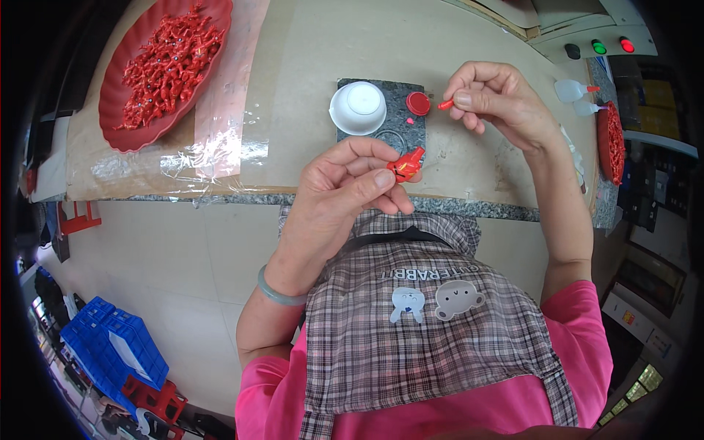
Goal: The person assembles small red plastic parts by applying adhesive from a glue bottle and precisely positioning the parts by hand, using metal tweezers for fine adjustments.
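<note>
My left hand (352, 180) pinches a small red figurine (407, 164) with yellow and black markings, just above the table's front edge. Farther right, my right hand (493, 103) is closed on a small red piece (446, 105), held between thumb and fingertips. The two pieces are apart. Between the hands lies a dark stone slab (400, 92). On it are an upside-down white bowl (359, 108), a small red cap (418, 103) and a tiny pink bit (410, 121). A ring outline shows on the slab, partly hidden behind my left hand.
A big red scalloped tray (117, 139) heaped with small red figures stands at the far left. Two squeeze bottles (576, 91) lie at the right, beside another red tray (606, 150) of red pieces. Green and red lamps (612, 46) sit at the far right. Blue crates (110, 345) stand below.
</note>
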The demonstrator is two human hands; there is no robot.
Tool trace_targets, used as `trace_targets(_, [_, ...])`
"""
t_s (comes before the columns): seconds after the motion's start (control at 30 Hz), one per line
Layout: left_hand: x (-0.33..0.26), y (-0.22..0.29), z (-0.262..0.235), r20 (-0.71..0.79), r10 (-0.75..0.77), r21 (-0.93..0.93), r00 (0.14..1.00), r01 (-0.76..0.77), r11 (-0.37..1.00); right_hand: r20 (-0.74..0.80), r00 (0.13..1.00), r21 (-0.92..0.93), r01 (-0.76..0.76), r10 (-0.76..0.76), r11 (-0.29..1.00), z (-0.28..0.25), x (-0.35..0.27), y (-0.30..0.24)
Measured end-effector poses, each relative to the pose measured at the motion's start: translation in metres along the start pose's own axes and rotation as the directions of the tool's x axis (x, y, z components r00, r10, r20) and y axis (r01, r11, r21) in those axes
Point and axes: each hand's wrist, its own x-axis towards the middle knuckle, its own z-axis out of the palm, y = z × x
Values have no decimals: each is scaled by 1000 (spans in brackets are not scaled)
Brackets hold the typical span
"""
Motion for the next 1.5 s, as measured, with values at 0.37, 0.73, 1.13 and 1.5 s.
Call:
trace_targets(0.37, [4,-11,15,44,68,-136,997,-61,989,-150,966,361,252,-211,898,22,-44,33])
trace_targets(0.73, [3,-15,35,-81,84,116,993,-74,990,-226,943,290,305,-245,907,51,-74,34])
trace_targets(1.13, [1,-18,42,-47,157,276,986,-138,951,-274,862,42,454,-427,890,60,-71,41])
trace_targets(1.5, [1,-18,42,-13,138,336,990,-126,933,-127,737,-396,576,-664,715,50,-71,41])
